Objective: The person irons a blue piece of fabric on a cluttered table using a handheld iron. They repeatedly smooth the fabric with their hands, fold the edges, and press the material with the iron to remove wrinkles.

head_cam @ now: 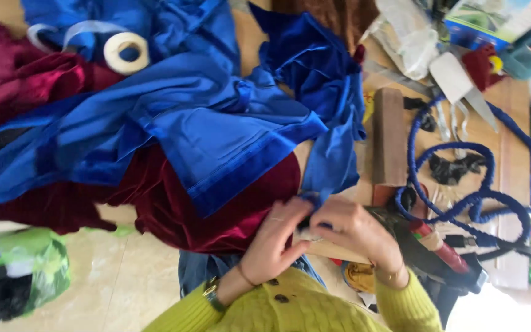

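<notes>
Close together, left hand [275,237] and right hand [354,230] pinch the blue cloth [216,123] edge near the table [511,123] front, fingers closed, holding it taut.

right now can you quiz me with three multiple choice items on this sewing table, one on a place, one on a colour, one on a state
1. Where does the roll of white tape lie?
A. on the blue cloth near the top left
B. on the floor by the green bag
C. on the wooden block

2. What colour is the thick cord looped at the right?
A. red
B. blue
C. white

3. What are the left hand and right hand doing?
A. resting flat and apart
B. holding scissors
C. pinching an end of blue velvet cloth together

Answers: 1 A, the roll sits on blue fabric; 2 B, the loops are blue; 3 C, both hands' fingers meet on the cloth's tip.
</notes>
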